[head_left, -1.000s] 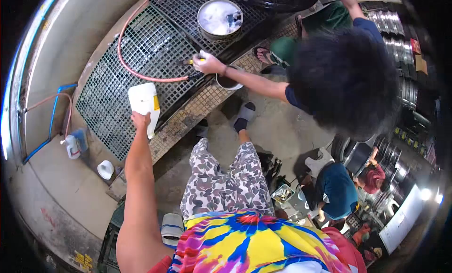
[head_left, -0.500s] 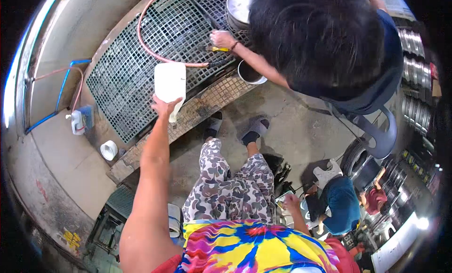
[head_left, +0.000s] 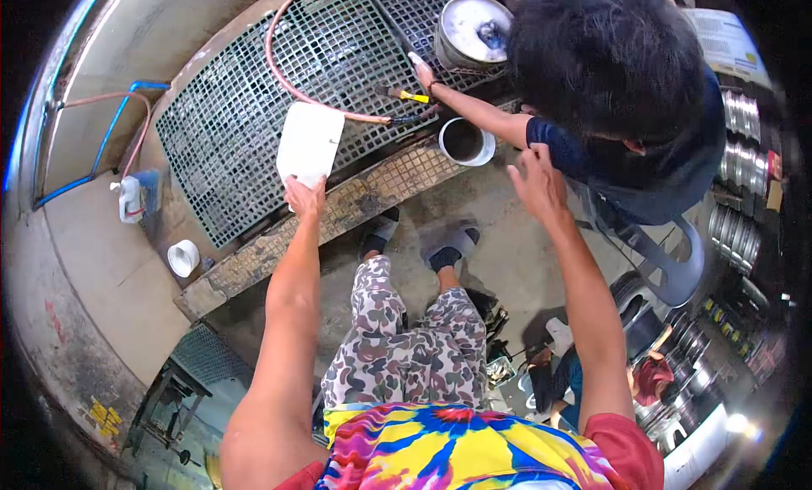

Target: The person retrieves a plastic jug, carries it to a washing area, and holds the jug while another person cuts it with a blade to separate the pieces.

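My left hand (head_left: 304, 196) is closed on the near end of a white plastic jug (head_left: 309, 143), held over the edge of a green grating (head_left: 220, 143). Part of the jug's near end is covered by my fingers. My right hand (head_left: 539, 184) is raised with its fingers apart and holds nothing. It is close to the sleeve of a co-worker (head_left: 609, 84) and to the right of a white pail (head_left: 465, 142) that is dark inside. The co-worker's hand (head_left: 425, 71) reaches over the grating, near a brush with a yellow handle (head_left: 414, 97).
A pink hose (head_left: 272, 54) curves over the grating. At the back stands a bucket of white foam (head_left: 452, 46). A tiled ledge (head_left: 364, 198) borders the grating. On the left are a jug (head_left: 130, 201) and a white tub (head_left: 183, 258). Metal wheel rims (head_left: 736, 236) are stacked on the right.
My right hand has risen from low beside my body to near the co-worker's arm. The jug has tilted slightly in my left hand. The co-worker has shifted right.
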